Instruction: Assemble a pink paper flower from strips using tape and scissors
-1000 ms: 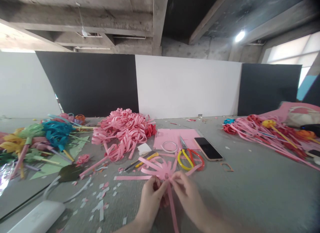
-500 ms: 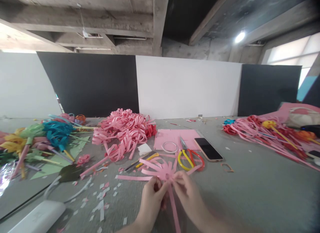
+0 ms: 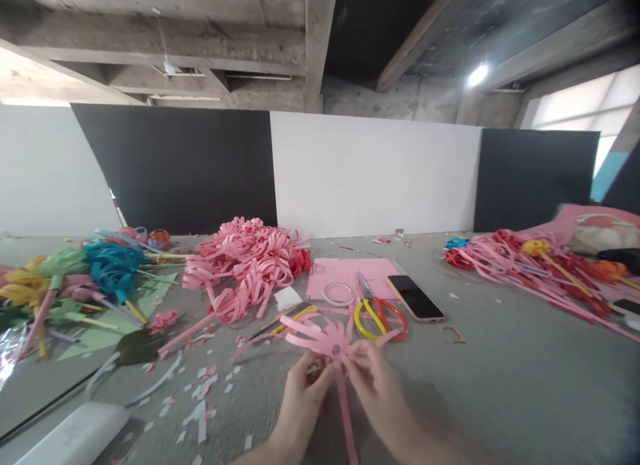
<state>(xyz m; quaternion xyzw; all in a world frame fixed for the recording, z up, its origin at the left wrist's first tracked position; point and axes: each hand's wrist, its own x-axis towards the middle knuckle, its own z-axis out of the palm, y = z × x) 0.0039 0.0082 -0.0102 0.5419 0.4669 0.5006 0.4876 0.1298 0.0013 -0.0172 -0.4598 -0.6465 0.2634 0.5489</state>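
A pink paper strip flower (image 3: 336,338) with a small hole in its middle is held between my two hands, its strips fanning outward. My left hand (image 3: 306,392) pinches its near left side. At its near right side, my right hand (image 3: 376,382) is closed on the paper. One long strip hangs down between the hands toward the bottom edge. Just beyond lie the scissors (image 3: 368,298) with yellow and red handles, partly over a pink sheet (image 3: 320,272). Left of them rests a yellow-handled tool (image 3: 300,310).
Right of the scissors lies a phone (image 3: 416,297). A pile of curled pink strips (image 3: 245,258) stands back left, coloured paper flowers (image 3: 113,268) further left. A white power strip (image 3: 75,435) is at the lower left, with paper scraps (image 3: 203,388) nearby. More strips (image 3: 505,255) lie right.
The left strips of the flower have shifted and curled; the long left strip now bends downward at its end. Both hands keep their hold with barely any movement.
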